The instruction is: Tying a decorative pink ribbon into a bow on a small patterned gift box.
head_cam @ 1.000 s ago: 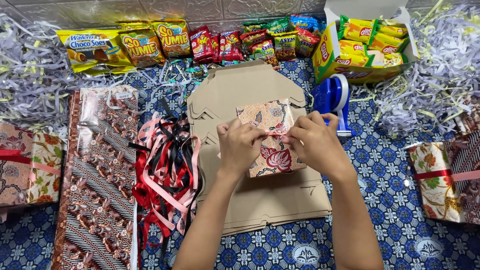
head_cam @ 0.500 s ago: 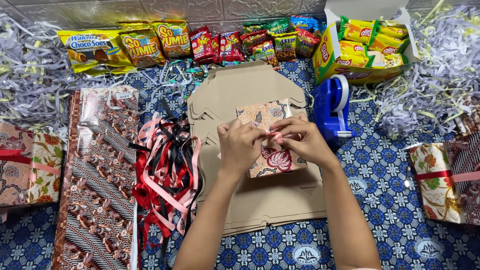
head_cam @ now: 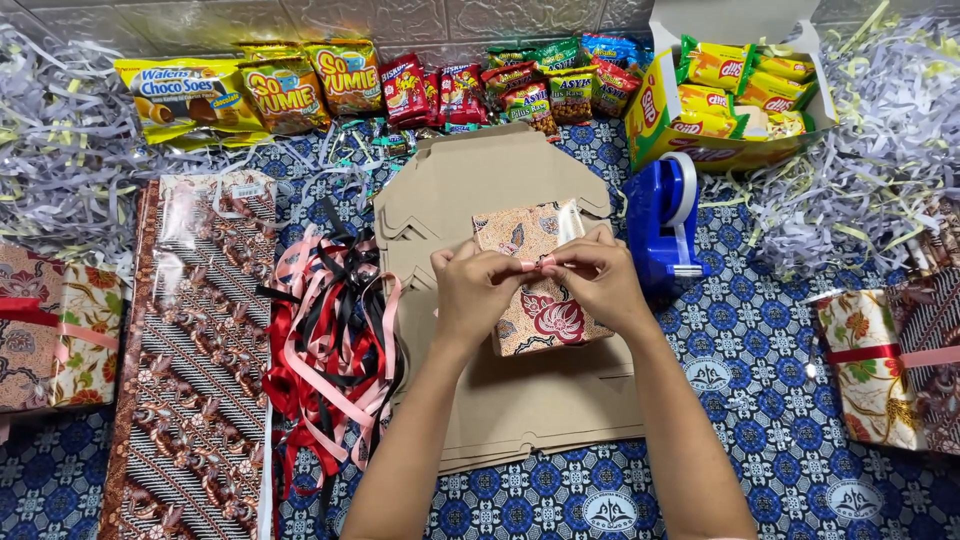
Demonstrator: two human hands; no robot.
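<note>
Glossy paper-wrapped box (head_cam: 540,300), matt cardboard sheets (head_cam: 530,400)

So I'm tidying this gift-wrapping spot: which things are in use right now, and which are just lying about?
In use:
left hand
right hand
wrapped box
pink ribbon piece
flat cardboard stack

Lying about:
blue tape dispenser
ribbon pile
snack packets
shredded paper
batik wrapping paper

Open patterned cloth shows along the desk's (head_cam: 760,400) near edge, right of the flat cardboard stack (head_cam: 520,400). A ribbon heap (head_cam: 335,340) and wrapping-paper roll (head_cam: 195,350) block the left. A blue tape dispenser (head_cam: 665,220) stands just right of centre. Snack packets (head_cam: 420,85) and shredded paper (head_cam: 880,150) crowd the far edge and corners.
</note>
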